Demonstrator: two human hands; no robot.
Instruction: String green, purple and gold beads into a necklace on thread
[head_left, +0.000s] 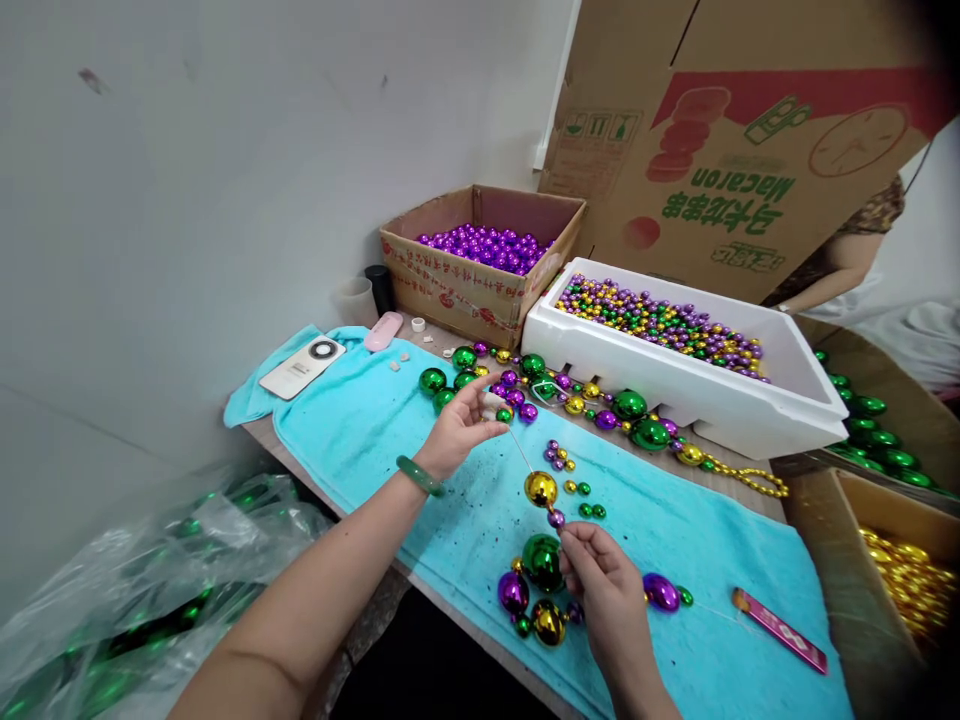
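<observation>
My left hand (463, 432), with a green bangle at the wrist and white wrapping on a finger, pinches the end of a thin string (520, 450). The string runs taut down to a large gold bead (541, 489) with a small purple bead (556, 518) below it. At that purple bead my right hand (606, 580) has its thumb and fingers closed on the bead strand. More of the strand lies curled on the towel beside it, with a big green bead (543, 562), a purple bead (514, 592) and a gold bead (548, 622). An oval purple bead (661, 592) shows right of my hand.
Loose beads (559, 457) lie on the turquoise towel (480, 520). Behind are a finished-looking strand (628, 404), a carton (450, 285) of purple beads and a white foam box (675, 385). A phone (303, 367) and pink lighter (784, 632) lie at the sides. Another person's arm (832, 265) shows at right.
</observation>
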